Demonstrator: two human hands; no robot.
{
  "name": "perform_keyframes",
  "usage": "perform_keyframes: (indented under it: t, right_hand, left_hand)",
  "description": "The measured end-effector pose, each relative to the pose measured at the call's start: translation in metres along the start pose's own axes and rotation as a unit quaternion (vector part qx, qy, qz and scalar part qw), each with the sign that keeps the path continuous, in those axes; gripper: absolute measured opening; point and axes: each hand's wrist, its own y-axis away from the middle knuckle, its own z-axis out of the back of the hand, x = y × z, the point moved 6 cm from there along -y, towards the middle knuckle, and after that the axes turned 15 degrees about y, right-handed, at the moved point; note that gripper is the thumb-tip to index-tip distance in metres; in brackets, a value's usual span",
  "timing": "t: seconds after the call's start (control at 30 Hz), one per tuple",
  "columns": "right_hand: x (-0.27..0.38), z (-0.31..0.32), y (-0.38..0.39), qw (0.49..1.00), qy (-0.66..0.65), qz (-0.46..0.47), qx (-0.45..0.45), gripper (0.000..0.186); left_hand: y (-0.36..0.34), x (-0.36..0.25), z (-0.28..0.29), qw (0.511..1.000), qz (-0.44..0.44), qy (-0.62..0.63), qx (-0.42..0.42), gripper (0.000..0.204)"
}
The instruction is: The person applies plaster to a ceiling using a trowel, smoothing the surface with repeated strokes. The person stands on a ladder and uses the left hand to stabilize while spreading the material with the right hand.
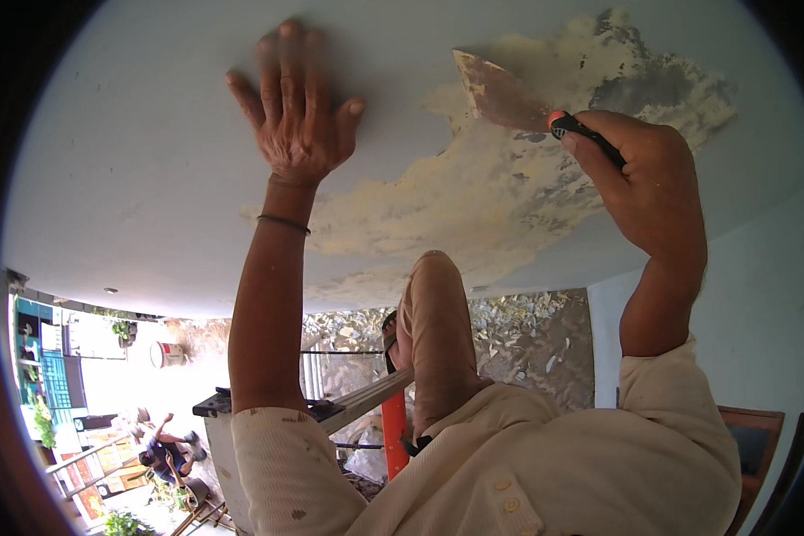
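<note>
- While the left hand (297,121) splays wide against the smooth ceiling (152,161), the right hand (648,170) grips a flared, smeared scraper (502,94)
- rough, mottled cream patch (473,192)

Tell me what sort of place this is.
Probably a building under repair, perhaps at a porch opening onto a yard. The right hand holds a scraper by a patchy, peeled surface, pale flakes litter the ground, and a bucket sits outside in bright light.

On my feed I saw a black-and-red scraper handle (594,141), mottled cream-and-grey patch (482,188), and near, ribbed beige shirt (598,464).
</note>
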Motion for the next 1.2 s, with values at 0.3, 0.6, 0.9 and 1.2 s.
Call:
perform_keyframes:
  t: [0.3,0.6,0.9,1.2]
  right_hand:
    - [0.003,0.009,0.000,1.000,-0.002,0.003,0.007,0.018]
    - [0.019,-0.039,0.008,0.999,0.042,0.024,0.024,0.018]
    - [0.005,-0.042,0.034,0.995,-0.083,-0.061,-0.013,0.016]
    - [-0.003,-0.064,0.048,0.982,-0.160,-0.099,0.007,0.020]
  left_hand:
    - [-0.002,-0.005,0.001,0.999,-0.016,-0.033,0.017,0.075]
    - [-0.003,-0.006,-0.001,0.998,-0.021,-0.050,0.029,0.076]
    - [-0.001,-0.005,-0.002,0.998,-0.023,-0.051,0.014,0.076]
    - [-0.002,-0.008,0.001,0.998,-0.045,-0.051,0.011,0.076]
